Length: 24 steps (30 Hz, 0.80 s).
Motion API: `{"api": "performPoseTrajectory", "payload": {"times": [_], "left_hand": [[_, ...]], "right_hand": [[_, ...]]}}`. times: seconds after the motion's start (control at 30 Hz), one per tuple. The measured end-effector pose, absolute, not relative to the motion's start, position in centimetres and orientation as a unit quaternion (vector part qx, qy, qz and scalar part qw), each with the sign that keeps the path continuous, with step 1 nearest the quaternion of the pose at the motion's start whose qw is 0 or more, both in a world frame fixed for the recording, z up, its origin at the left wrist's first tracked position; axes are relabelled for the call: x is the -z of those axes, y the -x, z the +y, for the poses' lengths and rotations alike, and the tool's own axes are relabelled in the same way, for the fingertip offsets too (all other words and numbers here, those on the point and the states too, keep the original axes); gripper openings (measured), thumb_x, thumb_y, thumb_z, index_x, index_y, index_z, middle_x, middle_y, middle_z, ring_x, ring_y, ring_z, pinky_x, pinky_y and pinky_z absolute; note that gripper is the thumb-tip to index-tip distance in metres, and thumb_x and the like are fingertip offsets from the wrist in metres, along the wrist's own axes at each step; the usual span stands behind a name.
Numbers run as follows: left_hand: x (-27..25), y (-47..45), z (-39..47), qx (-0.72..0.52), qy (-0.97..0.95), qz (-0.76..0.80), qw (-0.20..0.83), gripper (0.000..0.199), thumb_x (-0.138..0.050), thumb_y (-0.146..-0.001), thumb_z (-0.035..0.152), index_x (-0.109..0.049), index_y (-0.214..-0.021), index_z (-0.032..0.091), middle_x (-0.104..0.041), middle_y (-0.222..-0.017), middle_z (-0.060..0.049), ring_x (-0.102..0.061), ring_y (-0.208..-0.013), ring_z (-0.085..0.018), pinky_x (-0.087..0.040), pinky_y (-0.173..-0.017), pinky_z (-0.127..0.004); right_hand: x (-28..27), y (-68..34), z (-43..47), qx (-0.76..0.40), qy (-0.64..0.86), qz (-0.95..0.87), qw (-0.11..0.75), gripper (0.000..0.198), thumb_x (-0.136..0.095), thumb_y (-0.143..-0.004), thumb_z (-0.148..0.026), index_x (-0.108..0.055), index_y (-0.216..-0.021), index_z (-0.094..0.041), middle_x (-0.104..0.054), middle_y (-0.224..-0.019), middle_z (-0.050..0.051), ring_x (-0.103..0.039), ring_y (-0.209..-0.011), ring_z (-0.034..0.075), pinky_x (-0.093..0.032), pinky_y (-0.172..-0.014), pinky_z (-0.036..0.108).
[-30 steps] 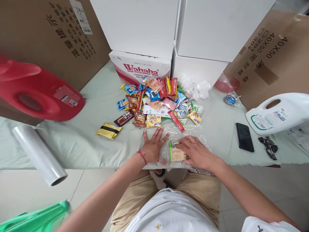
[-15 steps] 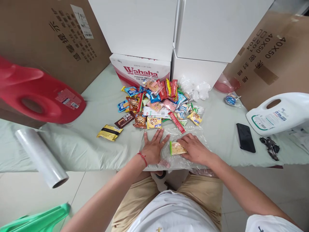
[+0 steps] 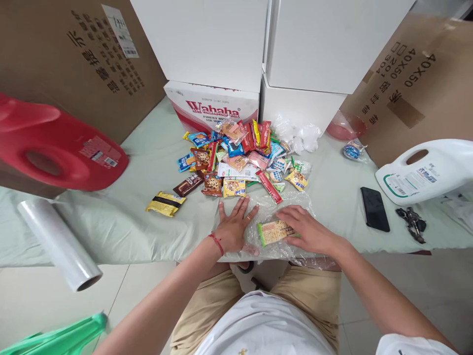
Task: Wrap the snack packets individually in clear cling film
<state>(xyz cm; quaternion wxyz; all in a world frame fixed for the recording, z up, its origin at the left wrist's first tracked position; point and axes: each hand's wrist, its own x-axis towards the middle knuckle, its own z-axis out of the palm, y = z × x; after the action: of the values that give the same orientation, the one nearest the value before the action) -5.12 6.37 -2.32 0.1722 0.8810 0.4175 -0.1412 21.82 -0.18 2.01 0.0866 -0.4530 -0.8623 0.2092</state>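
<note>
My left hand [image 3: 233, 228] lies flat with spread fingers on clear plastic film [image 3: 306, 199] near the table's front edge. To its right, a biscuit packet [image 3: 275, 231] with a green end rests on the film, slightly tilted. My right hand [image 3: 305, 227] hovers at the packet's right end, thumb and fingers apart on either side of it; whether they touch it is hard to see. Just beyond the hands sits a pile of wrapped snacks, with a red stick packet [image 3: 269, 187] and a yellow cookie packet [image 3: 234, 188] closest.
A yellow-and-black packet [image 3: 165, 203] lies left of the pile. Further left are a film roll [image 3: 59, 244] and a red jug [image 3: 62, 143]. At right are a phone [image 3: 375, 209], keys [image 3: 411, 224] and a white jug [image 3: 424, 170]. Behind stands a Wahaha box [image 3: 214, 106].
My right hand has shifted slightly right and its fingers have loosened, uncovering more of the biscuit packet. The packet has turned a little. My left hand stays in place.
</note>
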Motion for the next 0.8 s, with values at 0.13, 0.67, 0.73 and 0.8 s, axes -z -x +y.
{"api": "performPoseTrajectory", "payload": {"times": [0.13, 0.67, 0.73, 0.8], "left_hand": [[2.2, 5.2, 6.5, 0.137, -0.881, 0.416, 0.178, 0.138, -0.072, -0.057, 0.085, -0.01, -0.164, 0.026, 0.01, -0.169, -0.02, 0.004, -0.157, -0.045, 0.008, -0.105, -0.086], [2.5, 8.6, 4.9, -0.116, -0.853, 0.447, 0.245, 0.072, -0.046, -0.096, 0.058, -0.036, -0.158, 0.023, -0.019, -0.17, -0.017, -0.018, -0.157, -0.036, -0.014, -0.122, -0.066], [2.3, 9.3, 3.8, -0.222, -0.806, 0.478, 0.271, 0.056, -0.031, -0.103, 0.05, -0.057, -0.143, 0.021, -0.043, -0.158, -0.016, -0.035, -0.149, -0.029, -0.029, -0.121, -0.055], [1.9, 9.2, 2.5, -0.278, -0.78, 0.484, 0.283, 0.058, -0.023, -0.104, 0.051, -0.066, -0.13, 0.022, -0.06, -0.139, -0.014, -0.05, -0.135, -0.027, -0.041, -0.114, -0.049]], "right_hand": [[-1.0, -23.1, -5.2, -0.177, 0.523, -0.82, 0.151, 0.07, -0.067, -0.09, -0.056, -0.048, -0.149, -0.023, -0.053, -0.141, 0.017, -0.042, -0.133, 0.035, -0.041, -0.11, 0.055], [-2.6, -23.6, 0.9, -0.196, 0.528, -0.826, 0.012, 0.026, -0.049, -0.103, -0.029, -0.074, -0.1, -0.024, -0.066, -0.096, 0.006, -0.062, -0.079, 0.017, -0.042, -0.066, 0.027], [-2.3, -23.3, 1.9, -0.204, 0.522, -0.828, 0.001, 0.024, -0.051, -0.102, -0.027, -0.073, -0.094, -0.022, -0.065, -0.09, 0.004, -0.061, -0.076, 0.016, -0.039, -0.064, 0.027], [-1.8, -23.1, 2.3, -0.217, 0.517, -0.828, 0.021, 0.023, -0.051, -0.102, -0.026, -0.072, -0.092, -0.022, -0.065, -0.088, 0.004, -0.06, -0.076, 0.016, -0.038, -0.065, 0.027]]}}
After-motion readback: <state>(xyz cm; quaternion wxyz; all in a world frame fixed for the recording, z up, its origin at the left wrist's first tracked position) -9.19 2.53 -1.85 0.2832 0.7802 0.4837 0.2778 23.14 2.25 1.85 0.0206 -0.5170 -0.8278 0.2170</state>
